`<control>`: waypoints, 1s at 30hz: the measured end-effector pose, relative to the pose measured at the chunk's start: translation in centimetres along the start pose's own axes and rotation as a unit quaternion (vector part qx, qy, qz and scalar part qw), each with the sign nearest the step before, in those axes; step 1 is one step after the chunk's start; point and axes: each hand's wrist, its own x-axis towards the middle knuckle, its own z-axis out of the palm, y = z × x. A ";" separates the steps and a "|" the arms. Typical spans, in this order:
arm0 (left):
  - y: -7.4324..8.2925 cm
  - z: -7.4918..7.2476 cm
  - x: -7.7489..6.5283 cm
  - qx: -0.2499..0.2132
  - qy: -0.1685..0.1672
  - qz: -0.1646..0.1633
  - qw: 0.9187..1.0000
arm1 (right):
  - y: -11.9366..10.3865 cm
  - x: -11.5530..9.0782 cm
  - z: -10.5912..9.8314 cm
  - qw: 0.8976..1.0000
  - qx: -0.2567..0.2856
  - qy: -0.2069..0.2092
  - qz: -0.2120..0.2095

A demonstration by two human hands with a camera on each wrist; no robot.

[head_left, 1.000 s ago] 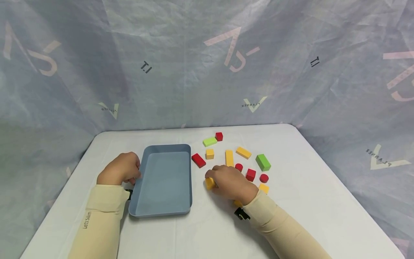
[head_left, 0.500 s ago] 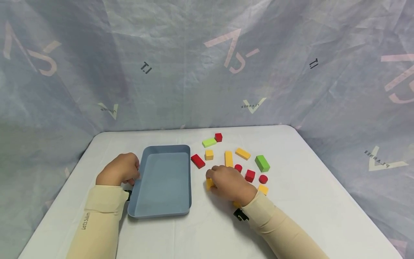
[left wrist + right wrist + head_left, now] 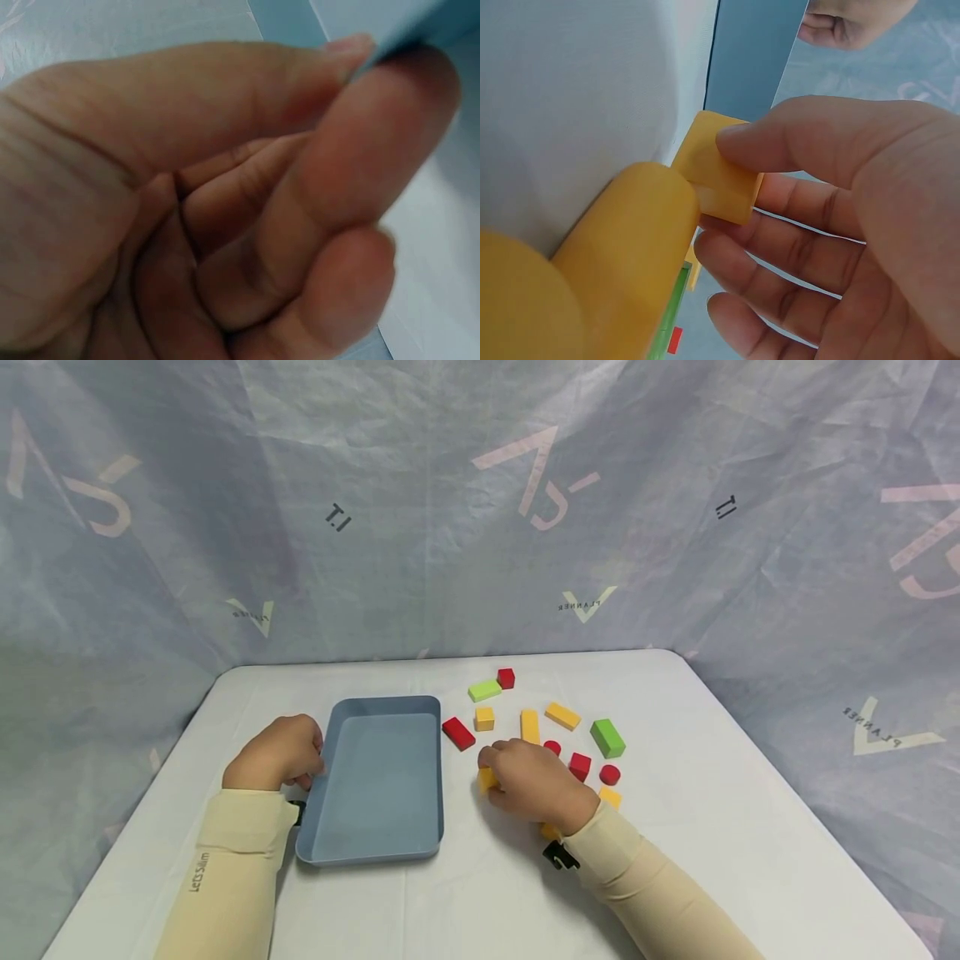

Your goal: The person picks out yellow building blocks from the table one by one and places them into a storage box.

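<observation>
My left hand [image 3: 281, 752] pinches the left rim of a shallow blue-grey tray [image 3: 435, 777] between thumb and fingertip; the left wrist view shows the tray's edge [image 3: 420, 30] in that pinch. A yellow block [image 3: 716, 165] is held by my right hand [image 3: 536, 781], thumb on one face and fingers behind it. This block [image 3: 487, 779] stands on the white table, just right of the tray. Close beside it in the right wrist view lies a yellow cylinder [image 3: 630, 247], mostly hidden under the hand in the head view.
Around and beyond my right hand lie a red flat block [image 3: 459, 733], a yellow cube [image 3: 484, 719], a light green block [image 3: 485, 691], red cubes [image 3: 580, 766], red discs [image 3: 610, 774], a green block [image 3: 607, 738] and yellow bars [image 3: 562, 716]. A grey printed cloth [image 3: 427, 527] hangs behind the table.
</observation>
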 end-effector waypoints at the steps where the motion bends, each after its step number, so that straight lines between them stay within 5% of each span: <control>1: 0.0 0.0 0.0 -0.001 -0.001 0.000 1.000 | 0.0 0.0 0.0 1.000 0.000 0.000 -0.001; 14: 0.1 -0.1 0.0 0.007 -0.006 0.007 1.000 | -0.3 -0.1 -1.0 1.000 0.010 0.007 0.011; 30: 0.2 0.3 0.3 0.013 -0.009 0.009 1.000 | -0.2 -0.1 -1.2 0.998 0.000 0.066 0.014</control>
